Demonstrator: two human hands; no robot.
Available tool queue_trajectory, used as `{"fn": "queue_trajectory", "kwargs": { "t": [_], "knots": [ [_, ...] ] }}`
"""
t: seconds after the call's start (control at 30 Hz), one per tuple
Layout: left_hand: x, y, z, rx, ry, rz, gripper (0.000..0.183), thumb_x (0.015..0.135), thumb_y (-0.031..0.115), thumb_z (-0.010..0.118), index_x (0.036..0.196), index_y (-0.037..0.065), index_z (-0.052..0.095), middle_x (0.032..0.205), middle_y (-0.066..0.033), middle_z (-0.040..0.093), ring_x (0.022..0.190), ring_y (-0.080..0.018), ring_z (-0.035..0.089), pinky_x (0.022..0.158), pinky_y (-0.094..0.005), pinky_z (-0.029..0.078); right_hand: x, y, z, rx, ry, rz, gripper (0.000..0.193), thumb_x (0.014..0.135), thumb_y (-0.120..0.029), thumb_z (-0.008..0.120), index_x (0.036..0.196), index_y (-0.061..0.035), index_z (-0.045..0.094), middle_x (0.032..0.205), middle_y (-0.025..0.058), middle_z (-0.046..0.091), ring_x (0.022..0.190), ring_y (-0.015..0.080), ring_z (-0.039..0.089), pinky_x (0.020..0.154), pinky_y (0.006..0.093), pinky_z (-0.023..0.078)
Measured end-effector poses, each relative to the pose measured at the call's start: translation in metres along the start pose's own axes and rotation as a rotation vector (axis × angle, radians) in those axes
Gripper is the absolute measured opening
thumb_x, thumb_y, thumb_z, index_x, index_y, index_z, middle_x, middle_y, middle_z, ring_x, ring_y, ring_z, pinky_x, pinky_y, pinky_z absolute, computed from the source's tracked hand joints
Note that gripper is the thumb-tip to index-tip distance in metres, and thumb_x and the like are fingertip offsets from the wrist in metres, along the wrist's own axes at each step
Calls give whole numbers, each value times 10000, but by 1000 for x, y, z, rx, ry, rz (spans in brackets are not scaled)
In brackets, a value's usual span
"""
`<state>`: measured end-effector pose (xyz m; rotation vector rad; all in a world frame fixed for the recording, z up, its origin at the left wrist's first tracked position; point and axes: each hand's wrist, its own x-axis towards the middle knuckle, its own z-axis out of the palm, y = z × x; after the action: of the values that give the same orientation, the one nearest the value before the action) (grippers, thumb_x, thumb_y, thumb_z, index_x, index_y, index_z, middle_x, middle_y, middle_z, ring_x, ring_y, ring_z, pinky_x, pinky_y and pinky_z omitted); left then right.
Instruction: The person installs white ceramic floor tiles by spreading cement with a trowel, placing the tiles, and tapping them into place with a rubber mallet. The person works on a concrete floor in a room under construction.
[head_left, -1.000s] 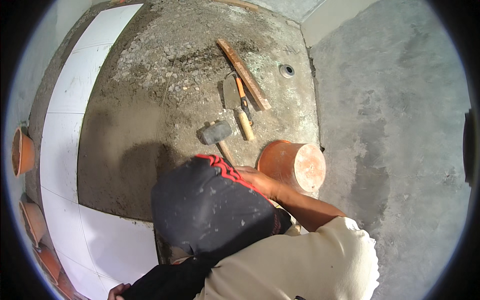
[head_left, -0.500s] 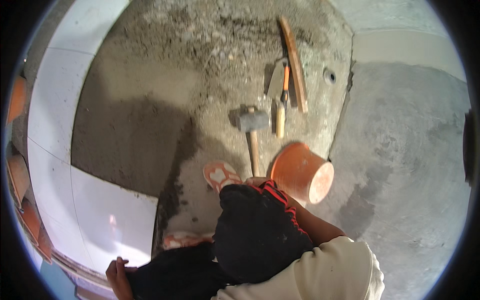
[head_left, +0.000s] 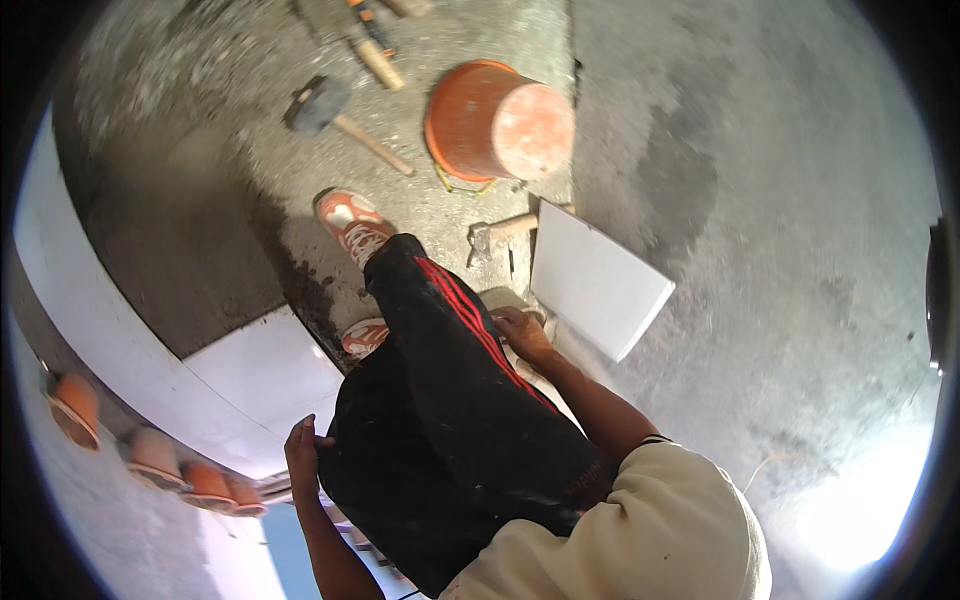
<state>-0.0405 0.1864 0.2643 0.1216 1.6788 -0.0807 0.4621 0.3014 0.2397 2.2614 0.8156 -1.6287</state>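
With the head turned since half a second ago, I can now see a white tile (head_left: 600,280) and a hammer (head_left: 505,228) by the wall (head_left: 770,240), while the bucket (head_left: 460,125) and mallet (head_left: 322,105) sit farther up the view. The right hand (head_left: 525,337), mostly hidden behind the knee before, shows near the tile, fingers partly curled, though I cannot tell whether it grips anything. The left hand (head_left: 303,452) is loosely open beside the trousers (head_left: 440,390), visibly holding nothing.
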Motion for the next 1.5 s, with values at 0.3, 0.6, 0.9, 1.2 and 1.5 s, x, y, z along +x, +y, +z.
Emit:
{"fn": "queue_trajectory", "kwargs": {
  "t": [0.3,0.6,0.9,1.2,1.5],
  "knots": [
    [12,221,-55,113,213,435,583,1090,471,565,1472,33,610,889,-55,685,855,-154,646,848,-332,522,-40,178,-108,152,879,259,584,941,-282,759,1437,-53,555,1207,234,728,1142,431,696,978,499,545],
    [-7,306,-23,446,33,524,575,1067,458,610,1446,25,609,930,-64,695,947,-148,661,1022,-371,526,-40,201,-174,-80,1161,229,598,906,-146,758,1413,28,491,1412,286,523,1300,502,542,1075,550,475],
    [-24,270,115,829,-232,621,468,1071,358,617,1371,-1,651,1084,-135,766,965,-205,760,898,-336,567,-43,252,-161,-117,1236,150,627,875,-169,797,1410,21,531,1348,282,566,1282,475,531,1086,549,448],
    [-33,201,242,901,-478,709,449,1079,317,602,1354,-36,639,1120,-140,755,1004,-193,736,913,-335,561,-45,247,-172,-114,1284,98,602,863,-190,832,1374,-18,564,1288,226,586,1244,435,549,1073,531,443],
    [-67,148,320,956,-509,693,492,1036,384,659,1333,-7,670,1065,-152,757,976,-206,728,884,-347,549,-47,272,-177,-62,1254,-63,486,860,-191,836,1236,-3,591,1143,234,612,1139,456,564,995,548,440]
  ]
}}
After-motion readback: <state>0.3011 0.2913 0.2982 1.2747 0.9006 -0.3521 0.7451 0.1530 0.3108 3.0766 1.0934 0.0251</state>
